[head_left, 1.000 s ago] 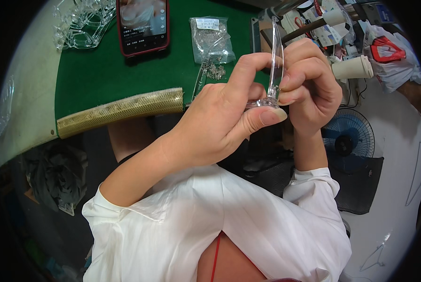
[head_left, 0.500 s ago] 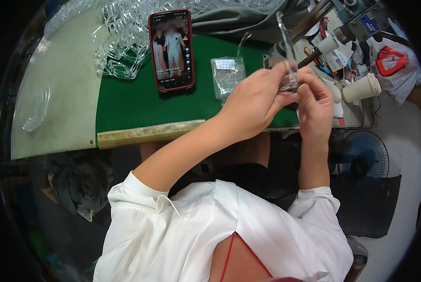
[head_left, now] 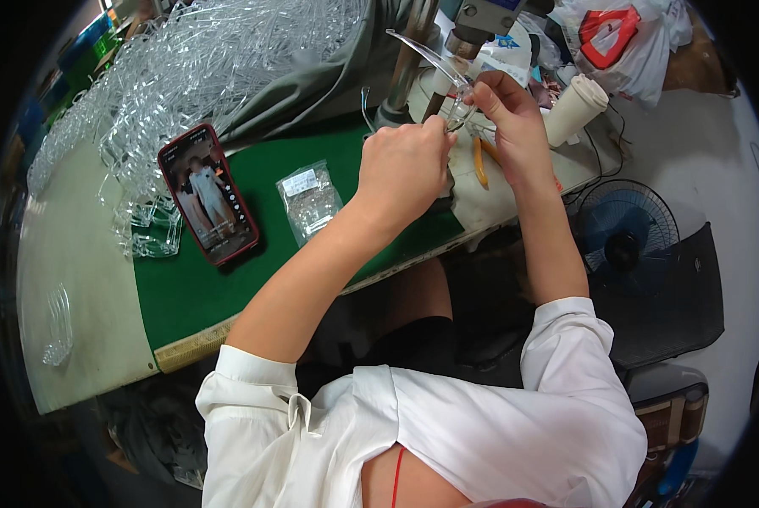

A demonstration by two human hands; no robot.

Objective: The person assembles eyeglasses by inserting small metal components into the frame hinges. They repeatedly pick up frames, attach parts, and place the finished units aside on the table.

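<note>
Both hands are raised over the right part of the bench, at the post of a metal press (head_left: 485,17). Between them is a clear plastic eyeglass frame (head_left: 462,106), with one temple arm pointing up and left. My right hand (head_left: 511,123) pinches the frame between thumb and fingers. My left hand (head_left: 407,162) is closed, knuckles up, gripping the frame's lower side; its fingers hide that part. Left of my left wrist lies a clear bag of small parts (head_left: 310,203) with a white label.
A large heap of clear eyeglass frames (head_left: 218,72) covers the back left. A phone (head_left: 208,195) lies on the green mat (head_left: 269,288). Several clear temple arms (head_left: 59,326) lie far left. Orange-handled pliers (head_left: 479,162), a pale cup (head_left: 577,110) and a fan (head_left: 625,224) are at right.
The whole view has shifted and turned, with the press nearer the middle. My hands have carried the frame up to the press post, and its temple arm now tilts left.
</note>
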